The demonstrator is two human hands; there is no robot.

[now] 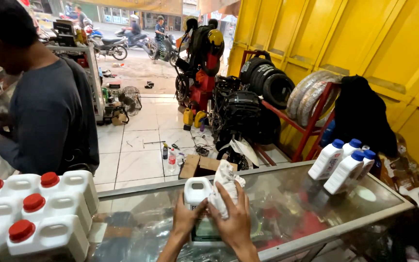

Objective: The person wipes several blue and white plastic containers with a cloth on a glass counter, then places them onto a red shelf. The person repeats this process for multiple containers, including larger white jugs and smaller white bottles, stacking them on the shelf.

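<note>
a person's two hands work at a white plastic jug [196, 194] standing upright on a glass-topped counter [316, 213] in a motorcycle workshop. the left hand [186, 219] is wrapped around the jug's lower front, fingers curled against its side. the right hand [233, 218] presses a crumpled white cloth [225, 187] against the jug's right shoulder, fingers spread over the fabric; the cloth bunches above the fingertips, just beside the jug's top.

to the left of the jug, at the counter's near end, a cluster of white jugs with red caps [35, 213] stands packed together. well to the right of the jug, at the counter's far corner, a group of white bottles with blue caps [345, 165] stands upright.

beyond the counter, left of the jug, another person in a dark grey long-sleeved shirt [44, 116] stands turned toward a glass display case. behind the jug, on the tiled floor, an open cardboard box [201, 166] sits close to the counter's far edge, with a parked motorcycle [233, 111] past it. a red rack of tyres [287, 92] stands against a yellow wall [364, 39], to the right of the motorcycle.
</note>
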